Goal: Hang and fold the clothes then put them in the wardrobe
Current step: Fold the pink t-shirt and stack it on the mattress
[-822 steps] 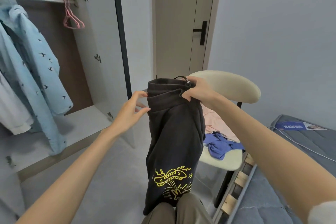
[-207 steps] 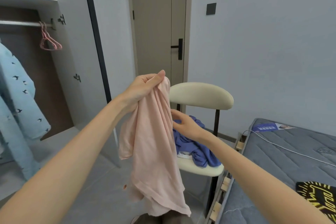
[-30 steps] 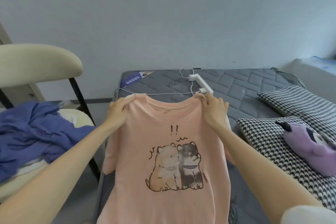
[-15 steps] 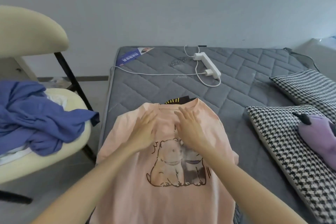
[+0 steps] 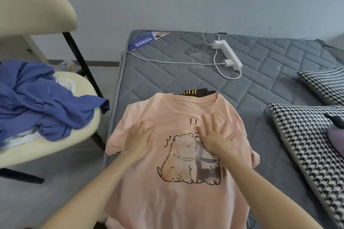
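Observation:
A pink T-shirt (image 5: 167, 197) with a print of two cartoon dogs lies spread face up on the grey mattress (image 5: 167, 78), its hem hanging over the near edge. My left hand (image 5: 138, 140) presses flat on the shirt's left chest. My right hand (image 5: 214, 135) presses flat on its right chest, fingers spread. A black garment with yellow print (image 5: 197, 92) peeks out from under the collar. A blue garment (image 5: 37, 98) lies crumpled on the cream chair (image 5: 37, 13) at the left, over something white.
A white power strip (image 5: 228, 55) with a plugged charger and cable lies on the mattress beyond the shirt. Houndstooth pillows (image 5: 305, 145) and a purple plush toy (image 5: 335, 135) lie at the right. A grey wall stands behind the bed.
One second ago both hands held the shirt up by its shoulders. It now lies on the mattress, and my flat hands have slid apart across its chest.

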